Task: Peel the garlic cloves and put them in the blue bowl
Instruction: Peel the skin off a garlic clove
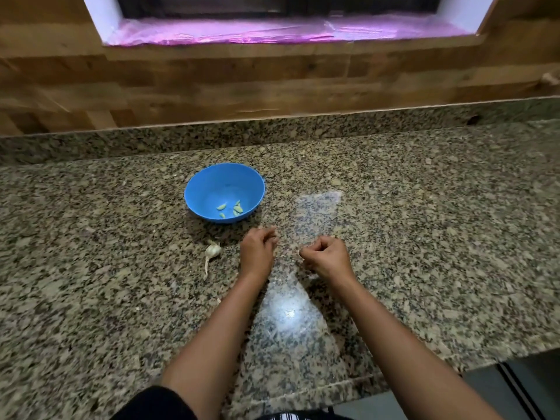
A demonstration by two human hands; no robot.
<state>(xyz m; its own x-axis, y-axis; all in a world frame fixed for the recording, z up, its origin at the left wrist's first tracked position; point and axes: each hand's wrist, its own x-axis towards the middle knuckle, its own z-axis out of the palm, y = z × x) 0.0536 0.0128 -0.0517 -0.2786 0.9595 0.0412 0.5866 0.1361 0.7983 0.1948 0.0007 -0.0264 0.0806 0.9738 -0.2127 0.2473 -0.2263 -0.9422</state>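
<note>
The blue bowl (197,192) stands on the granite counter, ahead and left of my hands, with several pale peeled garlic cloves (233,209) at its bottom. A garlic bulb (212,251) with a long dry stem lies on the counter just left of my left hand. My left hand (257,253) rests near the bowl's front side with its fingers curled inward. My right hand (327,257) is a short gap to its right, curled like a fist. The picture is blurred, and anything inside either hand is hidden.
The speckled granite counter (424,237) stretches wide to both sides, with a low granite upstand and a wooden wall (272,77) behind it. Its front edge (454,368) drops off at the lower right. A window sill with pink covering (272,31) is above.
</note>
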